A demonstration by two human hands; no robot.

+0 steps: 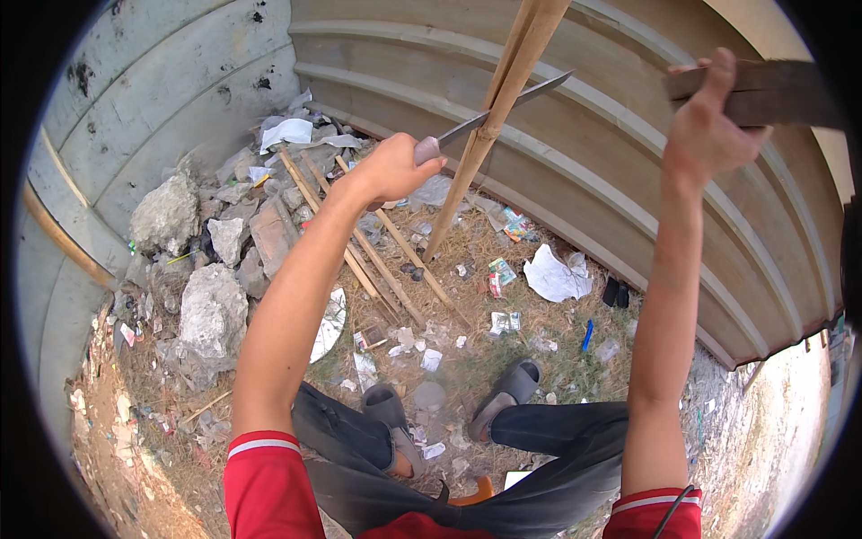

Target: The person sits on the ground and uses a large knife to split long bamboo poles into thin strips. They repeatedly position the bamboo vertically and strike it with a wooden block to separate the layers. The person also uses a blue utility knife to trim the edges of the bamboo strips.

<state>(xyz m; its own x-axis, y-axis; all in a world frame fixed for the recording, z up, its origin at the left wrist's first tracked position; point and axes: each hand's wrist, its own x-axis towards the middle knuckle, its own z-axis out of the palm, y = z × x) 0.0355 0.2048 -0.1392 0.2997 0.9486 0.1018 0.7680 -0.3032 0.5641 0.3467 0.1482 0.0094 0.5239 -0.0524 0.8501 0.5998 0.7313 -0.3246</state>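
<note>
My left hand (395,171) is closed round the handle of a long knife (458,133). Its blade lies across a standing bamboo pole (467,171) and its tip sticks out on the far side. Above the blade the pole shows a lengthwise split; its lower end meets the ground. Raised at the upper right, my right hand (705,139) grips a dark wooden block (781,94), apart from both knife and pole. The block's far end runs into the dark rim of the picture.
Several bamboo strips (373,238) lie on the littered ground beyond my feet. Concrete rubble (214,305) is heaped at the left. Ribbed metal sheeting (584,148) stands behind the pole, and a pale wall (171,81) rises at the left. An orange handle (473,492) shows between my legs.
</note>
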